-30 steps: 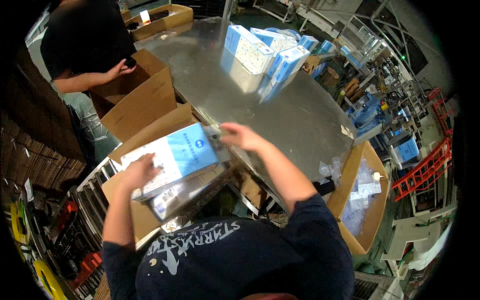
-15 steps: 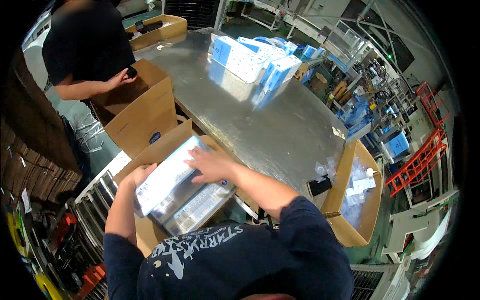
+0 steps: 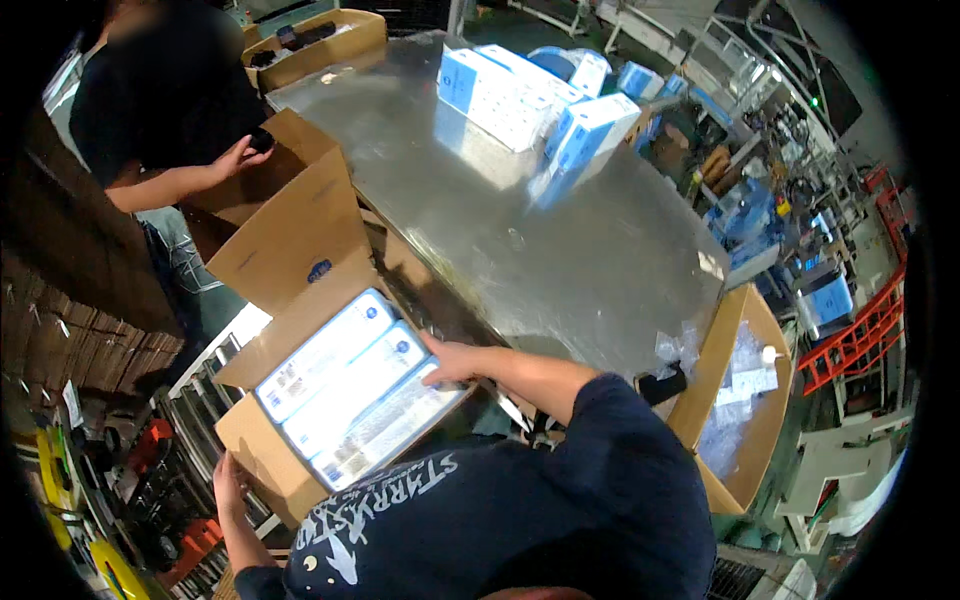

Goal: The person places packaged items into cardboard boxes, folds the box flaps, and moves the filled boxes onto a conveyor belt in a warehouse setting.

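Three flat blue-and-white packages (image 3: 350, 400) lay side by side in an open cardboard carton (image 3: 262, 455) just beside the steel table (image 3: 560, 250). Right hand (image 3: 452, 362) rested on the carton's right edge, touching the nearest package, grip closed over that edge. Left hand (image 3: 228, 482) pressed flat against the carton's lower left corner, fingers open.

three flat boxes (image 3: 350, 400) lie side by side in the carton (image 3: 262, 462), left of the worktop (image 3: 560, 250); stacked boxes (image 3: 520, 100) sit at its far end.
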`<state>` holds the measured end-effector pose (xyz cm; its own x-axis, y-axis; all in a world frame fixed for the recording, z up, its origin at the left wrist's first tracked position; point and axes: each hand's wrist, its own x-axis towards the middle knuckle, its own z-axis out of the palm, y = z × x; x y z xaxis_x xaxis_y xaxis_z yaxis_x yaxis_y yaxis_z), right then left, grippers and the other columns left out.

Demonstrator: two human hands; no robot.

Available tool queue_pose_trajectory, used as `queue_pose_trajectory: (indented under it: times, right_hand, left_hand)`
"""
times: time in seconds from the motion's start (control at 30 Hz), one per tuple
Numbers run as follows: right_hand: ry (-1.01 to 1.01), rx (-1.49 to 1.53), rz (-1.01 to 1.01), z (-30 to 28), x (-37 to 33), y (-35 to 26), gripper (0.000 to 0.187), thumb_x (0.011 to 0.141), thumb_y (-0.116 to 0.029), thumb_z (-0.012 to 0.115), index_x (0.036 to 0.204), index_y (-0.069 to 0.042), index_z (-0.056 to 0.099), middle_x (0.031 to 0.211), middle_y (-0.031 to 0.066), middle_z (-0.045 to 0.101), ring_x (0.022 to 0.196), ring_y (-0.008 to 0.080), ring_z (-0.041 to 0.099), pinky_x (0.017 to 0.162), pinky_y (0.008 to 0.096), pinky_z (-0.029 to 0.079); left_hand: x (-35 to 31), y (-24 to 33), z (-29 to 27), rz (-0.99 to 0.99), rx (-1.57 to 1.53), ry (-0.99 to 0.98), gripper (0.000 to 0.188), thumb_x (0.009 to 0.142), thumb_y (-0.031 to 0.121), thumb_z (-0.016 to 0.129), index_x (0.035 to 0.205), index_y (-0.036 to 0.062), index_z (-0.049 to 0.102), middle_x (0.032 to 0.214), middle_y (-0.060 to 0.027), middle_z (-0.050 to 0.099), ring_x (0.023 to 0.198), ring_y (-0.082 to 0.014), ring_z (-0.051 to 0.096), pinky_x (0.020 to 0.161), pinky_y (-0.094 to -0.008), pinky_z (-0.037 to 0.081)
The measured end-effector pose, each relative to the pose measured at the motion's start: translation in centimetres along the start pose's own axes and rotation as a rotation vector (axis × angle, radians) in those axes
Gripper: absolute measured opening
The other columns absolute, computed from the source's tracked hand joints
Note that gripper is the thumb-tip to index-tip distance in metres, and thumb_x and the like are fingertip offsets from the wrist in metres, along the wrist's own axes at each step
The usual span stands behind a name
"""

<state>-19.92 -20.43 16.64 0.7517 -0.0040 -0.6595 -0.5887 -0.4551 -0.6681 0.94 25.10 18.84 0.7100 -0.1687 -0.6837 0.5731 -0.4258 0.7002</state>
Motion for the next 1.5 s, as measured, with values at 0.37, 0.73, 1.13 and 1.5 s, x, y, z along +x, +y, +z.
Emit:
queue_pose_trajectory:
  times: [0.37,0.73,1.13,1.5]
  right_hand:
    - [0.043,0.842,-0.165,-1.8,-0.6,3.7,0.056,0.084,-0.028,0.056,0.13,-0.005,0.034,0.122,0.0134,0.049,0.116,0.023,0.044,0.096,0.0353,0.034]
    - [-0.155,-0.549,-0.796,-1.9,4.8,-13.7,0.023,0.076,-0.02,0.053,0.091,-0.006,0.061,0.095,0.0197,0.06,0.088,0.0306,0.057,0.078,0.0424,0.043]
    - [0.573,-0.832,-0.681,3.9,8.2,-3.8,0.05,0.077,-0.012,0.057,0.122,0.0,0.039,0.127,0.0231,0.039,0.116,0.034,0.04,0.098,0.0422,0.031]
    - [0.595,0.798,-0.104,18.3,11.5,-15.5,0.055,0.092,-0.032,0.044,0.134,-0.006,0.02,0.131,0.0097,0.037,0.11,0.025,0.047,0.088,0.0391,0.044]
  left_hand:
    - [-3.6,1.7,9.3,0.616,0.982,-0.606,0.065,0.074,0.028,0.068,0.122,-0.0045,0.039,0.113,-0.0211,0.047,0.108,-0.0327,0.044,0.092,-0.0363,0.035]
    - [-1.9,4.0,12.4,0.66,1.262,0.08,0.086,0.043,0.035,0.084,0.116,0.0078,0.049,0.113,-0.0171,0.053,0.101,-0.0344,0.053,0.082,-0.0404,0.045]
    - [4.7,-8.3,6.5,0.809,0.516,0.143,0.049,0.081,0.032,0.057,0.12,0.0048,0.047,0.127,-0.0187,0.04,0.12,-0.0332,0.036,0.098,-0.0397,0.031]
    - [10.4,2.8,-6.0,0.58,0.739,0.352,0.058,0.082,0.048,0.05,0.131,0.0195,0.039,0.138,-0.0115,0.032,0.126,-0.0348,0.03,0.101,-0.0512,0.025]
